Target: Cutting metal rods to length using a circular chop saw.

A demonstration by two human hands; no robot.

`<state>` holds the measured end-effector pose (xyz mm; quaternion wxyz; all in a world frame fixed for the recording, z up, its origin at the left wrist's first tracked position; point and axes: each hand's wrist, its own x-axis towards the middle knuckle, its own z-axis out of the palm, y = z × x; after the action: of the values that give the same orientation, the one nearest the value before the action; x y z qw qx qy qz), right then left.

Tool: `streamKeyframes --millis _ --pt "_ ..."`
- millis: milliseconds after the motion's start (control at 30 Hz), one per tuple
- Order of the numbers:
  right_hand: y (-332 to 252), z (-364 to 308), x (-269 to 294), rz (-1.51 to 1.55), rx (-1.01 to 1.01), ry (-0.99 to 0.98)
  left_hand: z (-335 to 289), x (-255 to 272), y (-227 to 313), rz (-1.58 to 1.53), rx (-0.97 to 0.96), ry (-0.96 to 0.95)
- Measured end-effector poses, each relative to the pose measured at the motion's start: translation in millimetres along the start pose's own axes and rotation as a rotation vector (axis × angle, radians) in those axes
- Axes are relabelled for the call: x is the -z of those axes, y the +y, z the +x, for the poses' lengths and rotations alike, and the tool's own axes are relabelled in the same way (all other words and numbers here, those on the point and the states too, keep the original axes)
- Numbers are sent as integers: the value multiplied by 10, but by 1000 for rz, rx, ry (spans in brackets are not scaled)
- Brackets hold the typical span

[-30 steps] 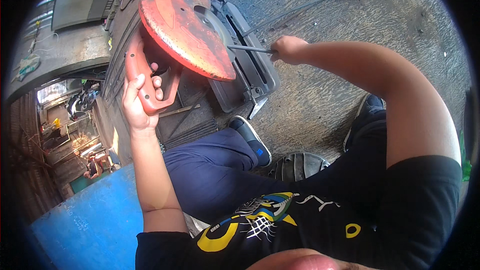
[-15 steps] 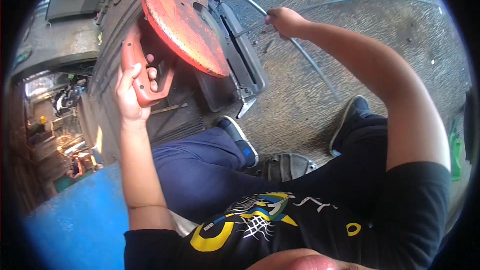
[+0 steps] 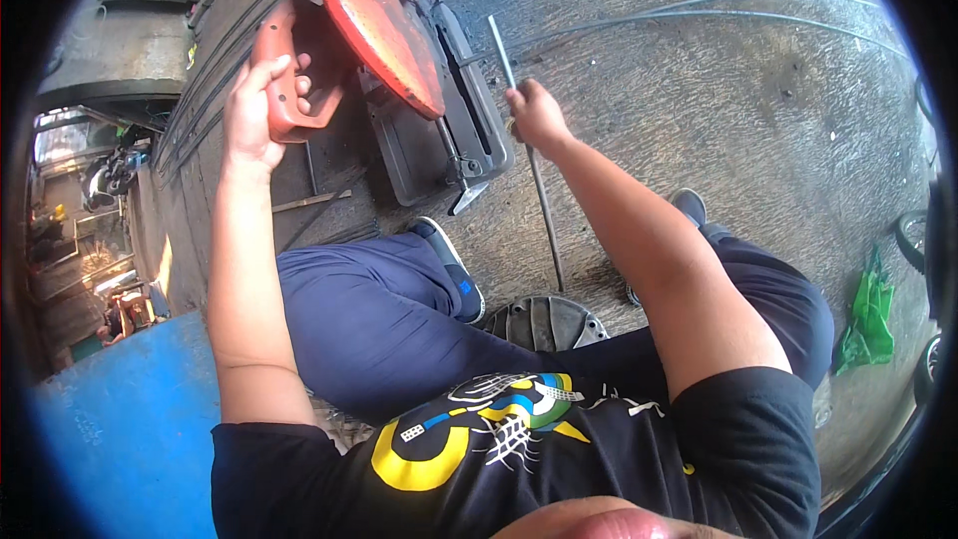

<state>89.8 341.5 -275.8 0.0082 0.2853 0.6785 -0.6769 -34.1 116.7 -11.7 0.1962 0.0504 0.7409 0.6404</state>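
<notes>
My left hand (image 3: 261, 112) is wrapped round the red D-shaped handle of a chop saw (image 3: 384, 25). Its round red blade guard, worn at the rim, tilts above a dark grey base (image 3: 424, 155) on the floor. In front of me and to the right of the saw, my right hand (image 3: 537, 118) grips a thin metal rod (image 3: 545, 215) near its upper part. The rod's far end points up past the saw; its near end comes down close to a ribbed metal cover. A gap separates the rod from the saw base.
Long thin rods (image 3: 699, 12) lie across the floor at the far right, one reaching the saw. A ribbed round metal cover (image 3: 544, 324) sits between my legs. At right lies a green plastic bag (image 3: 866, 319); at lower left is a blue surface (image 3: 140, 419).
My right hand has come nearer and to the left, and the rod has swung more upright toward my legs. My left hand still holds the saw handle.
</notes>
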Motion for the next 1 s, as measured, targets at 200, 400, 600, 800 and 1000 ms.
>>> streamKeyframes --millis 200,400,600,800,1000 --pt "374 104 -108 -96 84 -162 313 24 290 -69 69 -85" --pt "227 72 -240 -146 109 -284 286 168 395 -123 85 -151" --pt "290 110 -210 -78 49 -309 293 115 377 -121 83 -143" --pt "120 4 -195 41 -64 -335 272 107 386 -74 65 -107" --pt "128 -36 -198 25 14 -243 258 72 345 -69 57 -74"
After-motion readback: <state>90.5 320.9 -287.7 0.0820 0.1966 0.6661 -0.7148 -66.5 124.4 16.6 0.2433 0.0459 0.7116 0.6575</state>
